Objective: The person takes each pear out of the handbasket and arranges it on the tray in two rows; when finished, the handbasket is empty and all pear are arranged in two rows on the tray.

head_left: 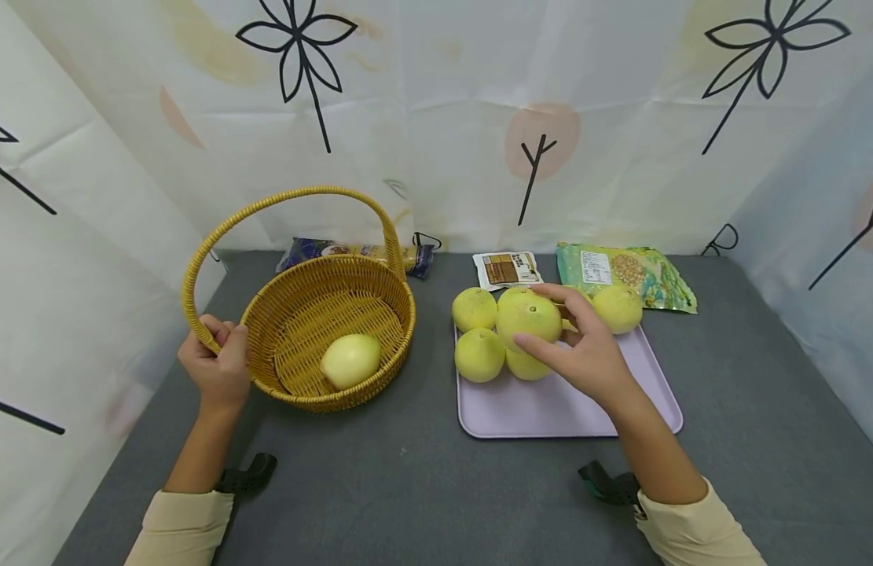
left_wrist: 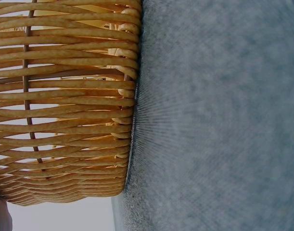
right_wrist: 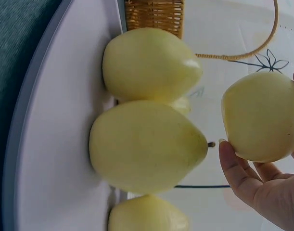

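My left hand (head_left: 217,362) grips the handle of a yellow woven basket (head_left: 262,314) near its left base. The basket wall (left_wrist: 65,125) fills much of the left wrist view. One pale yellow-green pomelo (head_left: 351,362) lies inside the basket. My right hand (head_left: 585,346) holds another pomelo (right_wrist: 262,115) between thumb and fingers, raised above the lilac tray (head_left: 542,413). On that tray sit several more pomelos (head_left: 480,355); the held fruit and my hand partly hide some of them.
Along the back of the grey table (head_left: 408,487) lie a dark blue and yellow packet (head_left: 358,251), a small white and brown packet (head_left: 508,270) and a green bag (head_left: 627,273). A patterned curtain (head_left: 436,118) hangs behind and on both sides.
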The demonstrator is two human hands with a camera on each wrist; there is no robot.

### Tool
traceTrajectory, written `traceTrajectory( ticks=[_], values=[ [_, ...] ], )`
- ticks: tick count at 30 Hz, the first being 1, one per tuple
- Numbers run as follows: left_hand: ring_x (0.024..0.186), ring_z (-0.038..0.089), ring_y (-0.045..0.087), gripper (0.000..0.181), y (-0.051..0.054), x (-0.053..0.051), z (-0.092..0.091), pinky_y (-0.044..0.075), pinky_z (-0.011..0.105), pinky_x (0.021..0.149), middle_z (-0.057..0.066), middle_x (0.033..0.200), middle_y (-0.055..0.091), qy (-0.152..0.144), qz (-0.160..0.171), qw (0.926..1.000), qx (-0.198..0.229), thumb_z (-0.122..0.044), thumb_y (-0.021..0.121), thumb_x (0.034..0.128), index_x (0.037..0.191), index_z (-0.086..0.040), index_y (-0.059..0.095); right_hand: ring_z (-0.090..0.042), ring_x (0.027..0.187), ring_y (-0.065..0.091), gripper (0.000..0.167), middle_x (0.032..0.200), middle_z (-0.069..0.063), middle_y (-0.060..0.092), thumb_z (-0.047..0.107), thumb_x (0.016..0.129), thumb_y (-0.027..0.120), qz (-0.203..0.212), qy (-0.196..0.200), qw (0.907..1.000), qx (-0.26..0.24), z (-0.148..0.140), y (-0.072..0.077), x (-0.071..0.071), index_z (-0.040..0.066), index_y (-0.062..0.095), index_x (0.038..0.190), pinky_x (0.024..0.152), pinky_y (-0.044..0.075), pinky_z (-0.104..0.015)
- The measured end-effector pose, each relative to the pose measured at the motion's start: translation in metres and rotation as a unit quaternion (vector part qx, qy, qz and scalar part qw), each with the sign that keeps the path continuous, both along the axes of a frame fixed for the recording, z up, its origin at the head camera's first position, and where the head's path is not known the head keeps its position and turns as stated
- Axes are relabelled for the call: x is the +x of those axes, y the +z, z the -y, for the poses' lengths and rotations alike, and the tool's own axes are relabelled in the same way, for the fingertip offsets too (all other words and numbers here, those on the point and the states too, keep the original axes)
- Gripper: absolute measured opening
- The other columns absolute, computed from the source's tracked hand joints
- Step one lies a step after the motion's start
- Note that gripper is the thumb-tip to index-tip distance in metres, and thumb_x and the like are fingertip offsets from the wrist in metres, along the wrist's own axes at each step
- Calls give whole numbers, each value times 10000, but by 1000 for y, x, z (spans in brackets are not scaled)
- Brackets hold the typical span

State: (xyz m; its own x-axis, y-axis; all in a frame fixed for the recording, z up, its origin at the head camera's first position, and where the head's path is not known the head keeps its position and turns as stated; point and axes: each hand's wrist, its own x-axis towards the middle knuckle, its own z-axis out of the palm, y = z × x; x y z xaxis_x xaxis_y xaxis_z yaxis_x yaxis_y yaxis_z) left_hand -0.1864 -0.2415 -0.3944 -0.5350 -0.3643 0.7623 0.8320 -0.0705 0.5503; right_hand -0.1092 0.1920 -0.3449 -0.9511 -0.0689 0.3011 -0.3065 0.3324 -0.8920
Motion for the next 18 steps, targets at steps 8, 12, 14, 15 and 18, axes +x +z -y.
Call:
traceTrajectory(
  ticks=[8,12,14,15,18],
  values=[
    [375,50,203,351,0,2,0,151,202,379,7,460,260,-82,76,9999,-28,178,495,819,619,53,234,-194,1120,546,602,1397,-98,488,82,882,766,-33,-388,9992,35,-23,-4,7,51,504,1424,827,499,-191],
    [372,56,207,353,0,2,0,156,203,377,8,460,261,-37,88,10000,-28,173,499,819,618,53,234,-177,1105,552,581,1416,-93,462,76,893,753,-103,-632,9979,40,-37,-5,9,64,517,1424,789,512,-176],
    [372,56,205,354,1,2,0,156,203,377,7,461,260,-22,88,10000,-40,169,502,820,618,55,234,-182,1095,541,571,1412,-75,460,83,898,749,-109,-768,9970,78,-43,-4,10,64,522,1422,767,510,-174],
    [373,56,203,355,1,2,0,155,202,378,7,462,258,-8,88,10000,-46,169,502,820,619,56,233,-184,1094,536,568,1407,-65,462,88,902,746,-90,-816,9966,85,-45,-3,10,67,523,1423,764,507,-173],
    [375,56,198,355,0,2,0,149,206,379,8,463,254,11,91,9999,-47,169,502,820,618,55,233,-187,1088,533,551,1378,-46,480,106,914,737,-43,-912,9957,144,-51,-1,10,72,527,1423,760,492,-172]
  ],
)
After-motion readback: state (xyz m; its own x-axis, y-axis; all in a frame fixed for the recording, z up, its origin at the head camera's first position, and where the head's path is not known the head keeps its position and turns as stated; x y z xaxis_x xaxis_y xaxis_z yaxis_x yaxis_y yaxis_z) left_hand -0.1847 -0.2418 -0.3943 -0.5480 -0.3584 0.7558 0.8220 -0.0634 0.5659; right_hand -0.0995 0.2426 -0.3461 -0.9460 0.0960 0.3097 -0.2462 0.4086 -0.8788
